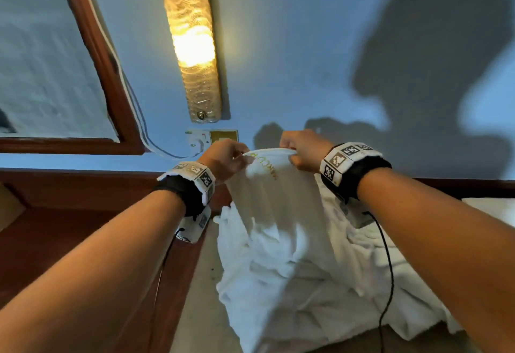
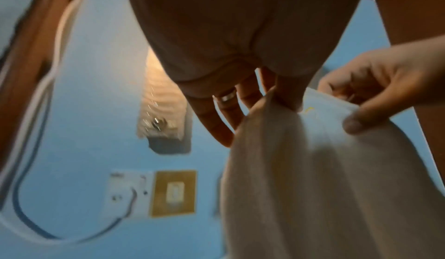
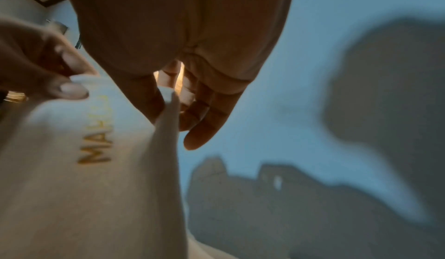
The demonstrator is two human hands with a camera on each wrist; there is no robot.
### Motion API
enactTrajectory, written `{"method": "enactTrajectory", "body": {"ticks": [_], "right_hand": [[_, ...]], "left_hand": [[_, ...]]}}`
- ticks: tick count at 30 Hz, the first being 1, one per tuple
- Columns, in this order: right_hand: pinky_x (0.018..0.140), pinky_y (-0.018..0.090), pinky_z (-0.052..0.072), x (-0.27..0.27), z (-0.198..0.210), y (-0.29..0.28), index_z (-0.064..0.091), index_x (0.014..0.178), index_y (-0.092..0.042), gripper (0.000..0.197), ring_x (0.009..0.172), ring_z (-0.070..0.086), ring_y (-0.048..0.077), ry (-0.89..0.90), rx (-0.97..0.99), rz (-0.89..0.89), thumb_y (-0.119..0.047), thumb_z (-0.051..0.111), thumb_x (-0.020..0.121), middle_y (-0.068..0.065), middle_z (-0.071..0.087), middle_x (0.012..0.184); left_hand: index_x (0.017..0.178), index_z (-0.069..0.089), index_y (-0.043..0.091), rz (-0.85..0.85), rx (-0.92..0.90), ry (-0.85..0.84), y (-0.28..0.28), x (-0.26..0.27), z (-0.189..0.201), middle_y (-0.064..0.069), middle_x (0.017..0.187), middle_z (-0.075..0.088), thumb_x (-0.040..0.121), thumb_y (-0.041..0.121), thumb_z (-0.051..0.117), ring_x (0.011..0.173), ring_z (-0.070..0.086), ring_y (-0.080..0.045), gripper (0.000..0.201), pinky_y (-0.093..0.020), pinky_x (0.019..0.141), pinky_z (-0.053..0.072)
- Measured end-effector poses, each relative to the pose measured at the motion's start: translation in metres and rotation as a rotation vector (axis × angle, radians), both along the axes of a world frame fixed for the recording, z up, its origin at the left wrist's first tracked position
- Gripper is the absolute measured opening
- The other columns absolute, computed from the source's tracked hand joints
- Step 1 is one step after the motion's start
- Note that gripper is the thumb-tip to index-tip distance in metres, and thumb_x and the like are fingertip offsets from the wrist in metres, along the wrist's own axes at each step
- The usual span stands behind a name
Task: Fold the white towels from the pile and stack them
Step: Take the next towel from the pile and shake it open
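I hold one white towel (image 1: 278,202) up in front of the blue wall; it has gold embroidered letters near its top edge. My left hand (image 1: 237,157) pinches the left end of that top edge and my right hand (image 1: 294,155) pinches the right end, the two close together. The left wrist view shows the left hand (image 2: 277,95) with thumb and fingers pinching the towel (image 2: 325,168). In the right wrist view the right hand (image 3: 168,101) pinches the hem of the towel (image 3: 96,196). The towel hangs down onto a rumpled pile of white towels (image 1: 320,274) on the bed.
A lit wall lamp (image 1: 192,46) hangs ahead, with a wood-framed panel (image 1: 106,54) to its left. A white socket (image 1: 199,142) and a gold switch plate (image 1: 224,135) sit just behind my left hand. Dark wooden furniture (image 1: 69,213) stands at the left, beside a strip of floor (image 1: 203,283).
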State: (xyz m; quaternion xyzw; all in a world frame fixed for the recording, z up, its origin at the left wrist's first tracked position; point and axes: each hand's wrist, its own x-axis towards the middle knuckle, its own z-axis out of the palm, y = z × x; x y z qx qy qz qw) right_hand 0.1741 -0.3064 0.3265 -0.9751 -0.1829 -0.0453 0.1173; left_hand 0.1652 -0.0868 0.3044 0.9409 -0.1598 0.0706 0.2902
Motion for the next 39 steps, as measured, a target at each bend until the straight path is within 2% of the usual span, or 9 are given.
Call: {"method": "enactTrajectory", "body": {"ticks": [6,10,14,17,21,26,32,35,39], "right_hand": [[0.062,0.030,0.035,-0.041,0.017,0.063,0.038,0.056,-0.017,0.033,0.073,0.051,0.031,-0.045,-0.131,-0.094,-0.016,0.060,0.081,0.001,0.040,0.061],[0.052,0.024,0.031,-0.072,0.019,0.107,0.058,0.069,-0.009,0.018,0.062,0.046,0.021,-0.044,0.153,-0.129,-0.019,0.061,0.084,0.004,0.052,0.065],[0.064,0.025,0.039,-0.099,0.025,0.158,0.064,0.082,-0.013,0.007,0.078,0.059,0.021,-0.091,0.282,-0.065,-0.018,0.060,0.085,0.000,0.062,0.080],[0.069,0.026,0.037,-0.116,0.026,0.194,0.057,0.085,-0.023,0.004,0.091,0.060,0.025,-0.125,0.286,0.026,-0.022,0.057,0.089,0.005,0.066,0.097],[0.060,0.030,0.032,-0.133,0.020,0.210,0.051,0.081,-0.024,0.035,0.082,0.056,0.022,-0.080,0.121,0.130,-0.057,0.060,0.090,-0.003,0.057,0.083],[0.080,0.035,0.041,-0.126,0.009,0.176,0.052,0.091,-0.022,0.023,0.111,0.056,0.033,-0.054,-0.146,-0.088,-0.045,0.056,0.097,0.009,0.062,0.107],[0.093,0.037,0.049,-0.142,0.025,0.179,0.066,0.111,-0.021,0.022,0.114,0.059,0.031,-0.100,-0.275,-0.178,-0.032,0.058,0.095,0.008,0.065,0.119],[0.090,0.037,0.047,-0.150,0.041,0.230,0.067,0.111,-0.021,0.022,0.111,0.060,0.029,-0.200,-0.285,-0.002,-0.023,0.054,0.093,0.005,0.066,0.115],[0.084,0.037,0.047,-0.151,0.046,0.263,0.067,0.099,-0.018,0.013,0.104,0.061,0.030,-0.244,-0.373,0.074,-0.017,0.058,0.089,0.005,0.066,0.106]], "left_hand": [[0.084,0.077,0.008,-0.003,-0.125,-0.077,0.110,-0.058,0.046,-0.009,0.069,0.067,0.096,0.040,0.064,0.060,0.054,-0.008,0.036,-0.024,0.066,0.045],[0.082,0.077,0.007,0.001,-0.298,-0.113,0.175,-0.085,0.054,-0.009,0.069,0.071,0.097,0.035,0.063,0.061,0.064,-0.011,0.035,-0.030,0.067,0.055],[0.084,0.074,0.010,0.133,-0.328,-0.172,0.223,-0.095,0.058,-0.018,0.079,0.072,0.091,0.055,0.059,0.076,0.069,-0.037,0.047,-0.050,0.074,0.059],[0.075,0.065,0.006,0.210,-0.210,-0.234,0.247,-0.101,0.068,-0.016,0.065,0.060,0.100,0.034,0.057,0.062,0.052,-0.026,0.039,-0.032,0.058,0.043],[0.061,0.053,0.017,0.264,-0.101,-0.236,0.285,-0.104,0.071,-0.003,0.056,0.046,0.102,0.028,0.055,0.055,0.042,-0.018,0.043,-0.028,0.052,0.032],[0.067,0.057,0.016,0.363,0.053,-0.199,0.329,-0.099,0.058,-0.004,0.064,0.055,0.102,0.031,0.054,0.072,0.055,-0.030,0.038,-0.034,0.064,0.036],[0.093,0.060,0.033,0.294,0.285,0.151,0.301,-0.103,0.024,-0.001,0.109,0.068,0.087,0.047,0.071,0.102,0.062,-0.025,0.018,-0.037,0.095,0.049],[0.122,0.059,0.031,-0.017,0.064,0.274,0.241,-0.116,0.004,0.004,0.114,0.067,0.074,0.051,0.084,0.106,0.064,-0.018,0.058,-0.032,0.098,0.047],[0.096,0.074,0.021,-0.161,-0.289,0.200,0.202,-0.127,-0.027,-0.001,0.092,0.076,0.079,0.049,0.073,0.088,0.071,-0.022,0.032,-0.043,0.084,0.058]]}}
